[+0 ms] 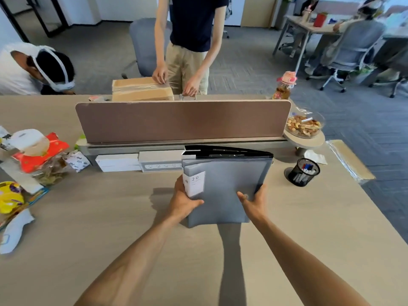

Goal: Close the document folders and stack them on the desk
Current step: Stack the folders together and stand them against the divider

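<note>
- Nearest, the left hand point(184, 200) and right hand point(254, 203) each grasp a lower corner of a closed grey folder point(220, 191), thumbs on its cover.
- It is lifted above the desk point(110, 228), its far edge over a pile of black folders point(229, 152).
- To the right stands a mesh pen cup point(303, 172).
- Beyond, a brown divider panel point(183, 121) crosses the desk.

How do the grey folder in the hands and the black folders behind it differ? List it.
The grey folder is held by the left hand and right hand; the black folders are touched by neither. Grey shows a white label; black shows none. Grey is in full view; black mostly hidden. All look closed.
</note>
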### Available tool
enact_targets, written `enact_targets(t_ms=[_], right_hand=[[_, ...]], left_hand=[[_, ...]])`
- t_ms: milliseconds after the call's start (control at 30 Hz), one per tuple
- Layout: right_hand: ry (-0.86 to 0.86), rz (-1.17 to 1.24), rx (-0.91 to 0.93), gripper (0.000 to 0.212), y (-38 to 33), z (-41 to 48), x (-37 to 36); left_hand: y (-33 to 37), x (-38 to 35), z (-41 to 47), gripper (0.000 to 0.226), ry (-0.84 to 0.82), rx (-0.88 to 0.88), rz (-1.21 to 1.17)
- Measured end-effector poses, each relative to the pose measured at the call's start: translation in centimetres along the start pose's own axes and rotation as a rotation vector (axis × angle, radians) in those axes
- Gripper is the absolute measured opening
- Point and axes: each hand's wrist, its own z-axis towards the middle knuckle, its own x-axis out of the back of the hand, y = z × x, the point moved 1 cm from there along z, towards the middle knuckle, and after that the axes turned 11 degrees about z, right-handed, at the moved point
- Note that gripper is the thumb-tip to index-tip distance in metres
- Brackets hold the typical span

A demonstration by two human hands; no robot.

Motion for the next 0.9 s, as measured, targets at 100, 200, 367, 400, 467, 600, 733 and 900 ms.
enact_targets(t_ms=[100,200,367,400,467,600,733,900], right_hand=[[0.087,0.011,-0.019,0.049,0.4,-0.7,-0.4],[0.196,0.075,0.010,0.047,0.8,-1.2,0.0],[0.107,-0.008,0.004,0.050,2.8,-0.4,2.4],[0.075,-0.035,-0.014,0.053,3.0,0.2,2.7],[0.052,-0.065,-0.030,0.054,3.4,2.2,4.0],[0.047,-0.154,-0.072,0.053,3.6,6.6,8.3],[-0.028,-0.217,-0.246,0.065,7.5,10.8,13.3],[-0.058,-0.346,-0.422,0.056,13.4,14.6,17.4]], left_hand=[[0.2,-0.4,0.4,0.090,0.037,-0.042,0.067],[0.3,-1.2,0.5,0.080,0.098,-0.094,0.048],[0.1,-3.7,0.8,0.079,0.093,-0.065,-0.008],[0.4,-4.1,1.1,0.081,0.087,-0.038,-0.004],[2.1,-5.0,1.7,0.085,0.071,-0.004,0.065],[6.4,-9.1,3.1,0.080,-0.006,0.028,0.236],[8.0,-15.8,3.3,0.082,-0.106,0.187,0.278],[6.9,-22.5,2.8,0.088,-0.213,0.410,0.274]])
